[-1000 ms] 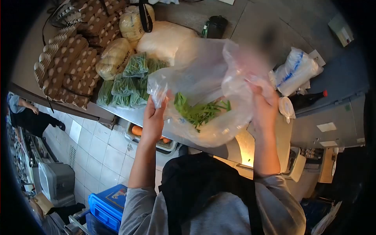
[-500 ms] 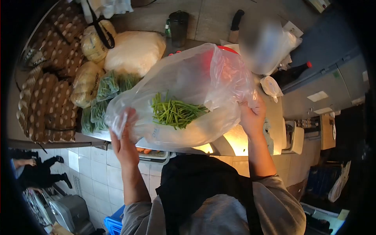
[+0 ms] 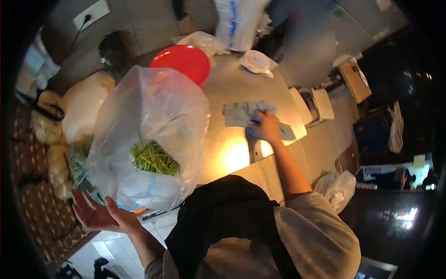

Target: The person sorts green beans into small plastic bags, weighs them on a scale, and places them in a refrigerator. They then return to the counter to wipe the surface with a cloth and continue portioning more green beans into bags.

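Observation:
A large clear plastic bag (image 3: pixel 186 100) lies on the metal worktop, with a bundle of cut green stalks (image 3: pixel 155 159) at its near part. Just off the bag's lower left side, my left hand (image 3: pixel 100 211) is raised, palm up, fingers apart, holding nothing. My right hand (image 3: pixel 266 126) is on a grey-blue cloth (image 3: pixel 237 114) near the worktop's right edge, its fingers bent and closed on the bunched fabric. Part of the cloth is hidden under that hand.
A red round lid or basin (image 3: pixel 183 61) sits behind the bag. Egg trays (image 3: pixel 35 204), bagged greens (image 3: pixel 80 160) and a full white sack (image 3: pixel 86 104) crowd the left. A white lidded tub (image 3: pixel 257 62) stands at the back; the worktop (image 3: pixel 223 90) ends at right.
Both hands have let go of the plastic bag, which now rests on the worktop. My right hand has taken hold of the cloth. The view has turned to the right.

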{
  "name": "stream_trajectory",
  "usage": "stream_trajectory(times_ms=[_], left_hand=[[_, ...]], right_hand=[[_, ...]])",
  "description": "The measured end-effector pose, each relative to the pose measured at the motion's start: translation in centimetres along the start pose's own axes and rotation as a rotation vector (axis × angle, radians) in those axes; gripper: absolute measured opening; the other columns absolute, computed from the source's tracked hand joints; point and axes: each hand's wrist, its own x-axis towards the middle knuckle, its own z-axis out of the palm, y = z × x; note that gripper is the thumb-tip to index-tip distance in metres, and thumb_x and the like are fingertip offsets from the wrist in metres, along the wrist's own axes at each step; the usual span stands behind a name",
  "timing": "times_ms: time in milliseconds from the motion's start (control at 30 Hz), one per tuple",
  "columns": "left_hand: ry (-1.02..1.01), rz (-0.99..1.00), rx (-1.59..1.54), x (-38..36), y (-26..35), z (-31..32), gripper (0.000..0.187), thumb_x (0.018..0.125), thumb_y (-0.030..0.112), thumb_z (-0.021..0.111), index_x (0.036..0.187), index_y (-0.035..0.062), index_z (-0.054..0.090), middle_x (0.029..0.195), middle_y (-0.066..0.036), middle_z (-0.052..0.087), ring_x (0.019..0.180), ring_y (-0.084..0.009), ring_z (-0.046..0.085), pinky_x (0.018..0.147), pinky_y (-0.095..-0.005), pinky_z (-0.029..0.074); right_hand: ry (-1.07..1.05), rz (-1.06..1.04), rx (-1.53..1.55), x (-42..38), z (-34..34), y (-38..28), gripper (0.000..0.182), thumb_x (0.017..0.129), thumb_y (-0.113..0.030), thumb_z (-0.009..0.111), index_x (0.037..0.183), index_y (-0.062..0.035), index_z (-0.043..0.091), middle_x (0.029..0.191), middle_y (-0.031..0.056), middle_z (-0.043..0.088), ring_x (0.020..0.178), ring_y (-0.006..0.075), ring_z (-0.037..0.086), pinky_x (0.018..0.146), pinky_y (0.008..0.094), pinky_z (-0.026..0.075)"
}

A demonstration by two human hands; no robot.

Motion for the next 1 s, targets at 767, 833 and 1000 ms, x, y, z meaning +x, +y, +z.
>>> stream_trajectory(times_ms=[767, 833, 1000], left_hand=[[0.110, 0.260, 0.247, -1.1, 7.8, 7.7, 0.048, 0.081, -0.003, 0.060, 0.122, 0.0019, 0.036, 0.117, -0.023, 0.050, 0.111, -0.0325, 0.050, 0.096, -0.0493, 0.040], [0.189, 0.301, 0.301, -1.4, 9.4, 9.0, 0.046, 0.080, -0.002, 0.061, 0.121, -0.0002, 0.039, 0.114, -0.023, 0.052, 0.108, -0.0325, 0.051, 0.094, -0.0487, 0.042], [0.338, 0.372, 0.456, -2.9, 12.6, 11.5, 0.041, 0.080, -0.001, 0.063, 0.115, -0.0068, 0.045, 0.109, -0.022, 0.056, 0.104, -0.0324, 0.054, 0.091, -0.0489, 0.044]], right_hand=[[0.382, 0.088, -0.018, -0.8, -13.5, 20.6, 0.022, 0.060, 0.003, 0.060, 0.081, -0.0035, 0.057, 0.083, 0.0151, 0.056, 0.078, 0.0349, 0.055, 0.070, 0.0393, 0.044], [0.183, -0.093, 0.265, 1.5, -14.9, 18.3, 0.025, 0.062, -0.004, 0.068, 0.086, -0.0039, 0.059, 0.087, 0.0144, 0.058, 0.087, 0.0309, 0.057, 0.077, 0.0372, 0.045], [-0.457, -0.529, 0.381, 8.6, -14.8, 10.9, 0.024, 0.070, -0.012, 0.071, 0.090, -0.0046, 0.063, 0.089, 0.0138, 0.060, 0.090, 0.0298, 0.058, 0.079, 0.0363, 0.045]])
